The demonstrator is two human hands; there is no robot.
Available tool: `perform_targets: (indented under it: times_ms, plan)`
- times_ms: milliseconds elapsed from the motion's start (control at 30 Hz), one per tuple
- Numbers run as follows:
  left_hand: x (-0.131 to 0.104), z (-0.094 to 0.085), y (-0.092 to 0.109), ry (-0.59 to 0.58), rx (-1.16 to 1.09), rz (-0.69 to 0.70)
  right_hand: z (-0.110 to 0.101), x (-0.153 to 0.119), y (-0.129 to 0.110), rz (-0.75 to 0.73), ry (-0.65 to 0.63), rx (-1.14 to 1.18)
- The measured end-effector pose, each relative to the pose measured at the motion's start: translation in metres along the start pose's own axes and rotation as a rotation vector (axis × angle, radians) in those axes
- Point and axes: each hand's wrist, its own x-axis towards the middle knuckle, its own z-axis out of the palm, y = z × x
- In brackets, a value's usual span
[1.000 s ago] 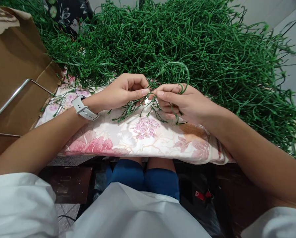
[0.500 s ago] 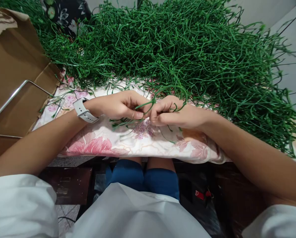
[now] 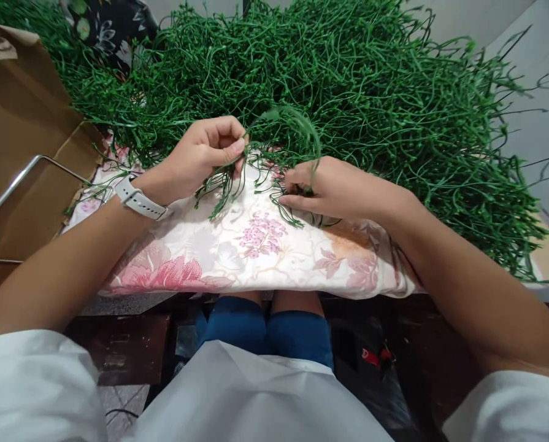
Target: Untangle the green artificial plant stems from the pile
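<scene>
Head: left hand [image 3: 210, 150] pinches stems [image 3: 222, 184]; loosely curled right hand [image 3: 332, 187] perhaps touches some.

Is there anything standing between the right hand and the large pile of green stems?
Nothing visible: the right hand is over the floral cloth, near the edge of the pile, among loose green stems.

Pale wall [image 3: 543, 86] upper right, light grey floor [image 3: 129, 396] lower left

Above centre, we see the looping green strand [image 3: 308, 125] only as a blur, and we cannot tell whether the right hand [image 3: 322, 187] grips anything. The left edge cuts off the cardboard [image 3: 21, 116]; at upper left, the top edge crops the dark floral fabric [image 3: 113, 34].
</scene>
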Motion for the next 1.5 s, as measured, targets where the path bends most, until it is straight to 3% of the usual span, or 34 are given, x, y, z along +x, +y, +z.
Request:
perform_targets:
  times_ms: [200,433,667,900,1167,1333,1500]
  plan:
    - [0.004,-0.011,-0.003,0.06,0.008,-0.03,-0.013,-0.007,0.021,0.104,0.154,-0.198]
    - [0.003,-0.009,-0.004,0.046,0.019,-0.063,-0.027,-0.012,0.03,0.346,0.392,-0.421]
    - [0.002,-0.006,-0.002,0.025,0.001,-0.098,-0.036,-0.015,0.032,0.481,0.595,-0.308]
    - [0.003,-0.006,-0.004,0.039,-0.048,-0.066,-0.034,-0.011,0.027,0.567,0.759,-0.348]
    - [-0.002,0.006,0.008,0.215,-0.053,-0.088,-0.027,-0.011,0.027,0.341,0.662,-0.196]
    - [-0.003,0.01,0.007,0.133,0.021,-0.025,-0.014,-0.009,0.005,0.145,0.675,-0.199]
    - [-0.014,0.026,0.016,0.094,0.071,0.025,0.0,-0.009,-0.022,-0.084,0.645,-0.179]
